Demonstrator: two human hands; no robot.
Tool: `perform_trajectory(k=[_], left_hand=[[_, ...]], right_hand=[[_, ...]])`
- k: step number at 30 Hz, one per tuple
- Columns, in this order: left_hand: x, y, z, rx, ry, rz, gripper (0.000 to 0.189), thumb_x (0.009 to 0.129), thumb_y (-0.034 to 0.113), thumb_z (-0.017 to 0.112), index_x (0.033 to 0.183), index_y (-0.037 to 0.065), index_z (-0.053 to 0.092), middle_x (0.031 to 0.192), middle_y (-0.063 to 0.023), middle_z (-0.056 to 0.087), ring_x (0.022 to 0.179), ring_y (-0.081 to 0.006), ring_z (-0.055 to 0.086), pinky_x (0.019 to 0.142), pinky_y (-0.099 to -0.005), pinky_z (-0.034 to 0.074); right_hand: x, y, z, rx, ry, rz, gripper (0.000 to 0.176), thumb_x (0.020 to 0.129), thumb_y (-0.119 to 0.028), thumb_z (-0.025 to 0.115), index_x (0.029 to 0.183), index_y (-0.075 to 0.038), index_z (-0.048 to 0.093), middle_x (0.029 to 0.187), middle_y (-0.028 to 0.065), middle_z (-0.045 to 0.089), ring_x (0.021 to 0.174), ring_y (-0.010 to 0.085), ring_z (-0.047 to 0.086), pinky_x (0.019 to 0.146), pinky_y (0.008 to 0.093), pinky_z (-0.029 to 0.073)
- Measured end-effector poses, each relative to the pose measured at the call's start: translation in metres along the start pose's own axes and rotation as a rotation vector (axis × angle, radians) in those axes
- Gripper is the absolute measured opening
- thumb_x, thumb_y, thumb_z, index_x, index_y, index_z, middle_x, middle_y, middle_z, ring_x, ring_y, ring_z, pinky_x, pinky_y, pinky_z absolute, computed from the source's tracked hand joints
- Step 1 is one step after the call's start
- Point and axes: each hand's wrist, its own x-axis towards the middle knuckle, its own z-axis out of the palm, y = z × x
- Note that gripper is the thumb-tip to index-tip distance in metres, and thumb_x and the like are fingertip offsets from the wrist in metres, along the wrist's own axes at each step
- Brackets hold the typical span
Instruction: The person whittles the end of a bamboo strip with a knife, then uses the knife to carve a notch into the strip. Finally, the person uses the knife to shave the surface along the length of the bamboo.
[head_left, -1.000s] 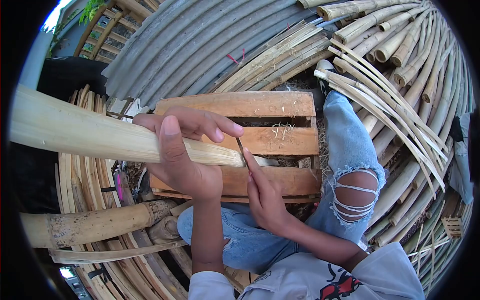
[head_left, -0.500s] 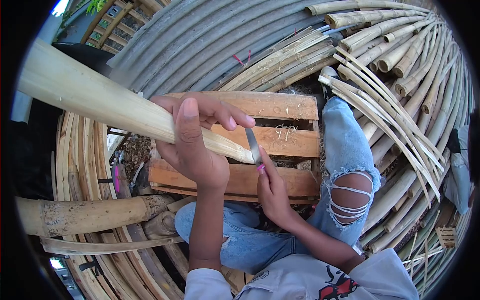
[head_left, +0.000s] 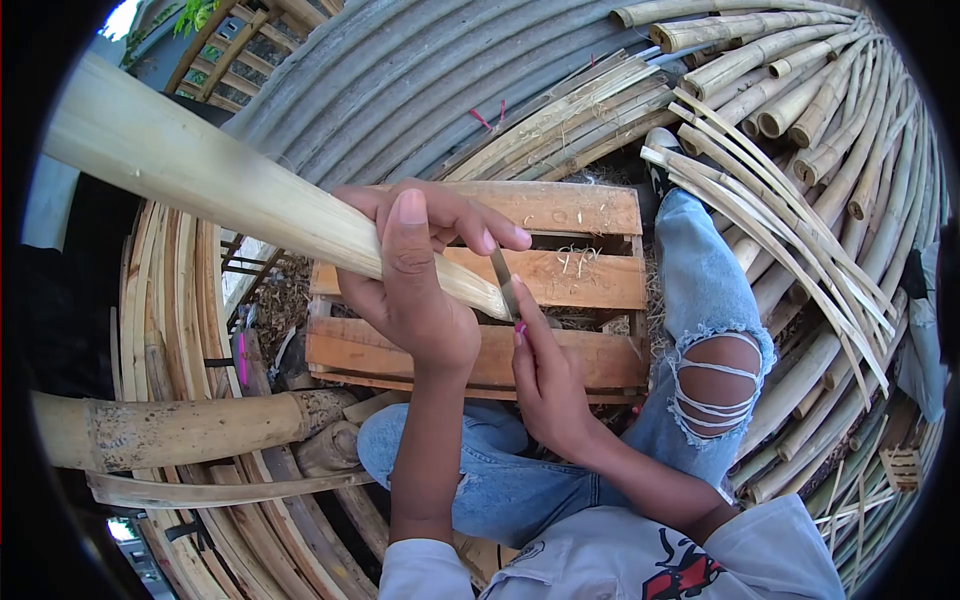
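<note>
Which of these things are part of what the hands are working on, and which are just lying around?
In use: split bamboo piece, gripped by the left hand; knife, held by the right hand, blade at the piece's end.
Lying about: wooden crate underneath; thick bamboo pole; bamboo strips; corrugated sheet.

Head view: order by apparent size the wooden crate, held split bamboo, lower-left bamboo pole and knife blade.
1-2. wooden crate and split bamboo: close; the bamboo is nearer the camera, so unranked.
3. bamboo pole
4. knife blade
</note>
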Motion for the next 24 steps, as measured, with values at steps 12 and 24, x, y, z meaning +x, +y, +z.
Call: perform_trajectory(k=[12, 24], left_hand=[[-0.001, 0.002, 0.003, 0.076, 0.074, -0.02, 0.021, 0.094, 0.02, 0.044, 0.085, 0.006, 0.031, 0.055, -0.0112, 0.044, 0.044, -0.0221, 0.051, 0.046, -0.0296, 0.048], [0.002, 0.003, -0.006, 0.106, 0.098, -0.011, 0.022, 0.094, 0.021, 0.045, 0.082, 0.007, 0.032, 0.055, -0.0099, 0.044, 0.043, -0.0218, 0.05, 0.046, -0.0292, 0.048]], right_hand=[[-0.005, 0.041, 0.008, -0.052, 0.02, 0.027, 0.057, 0.092, 0.001, 0.04, 0.146, -0.007, 0.023, 0.062, 0.0227, 0.049, 0.053, 0.031, 0.055, 0.055, 0.0385, 0.044], [-0.007, 0.087, 0.014, -0.177, -0.03, 0.188, 0.057, 0.091, -0.002, 0.043, 0.145, -0.007, 0.024, 0.064, 0.0283, 0.053, 0.056, 0.04, 0.057, 0.057, 0.0461, 0.045]])
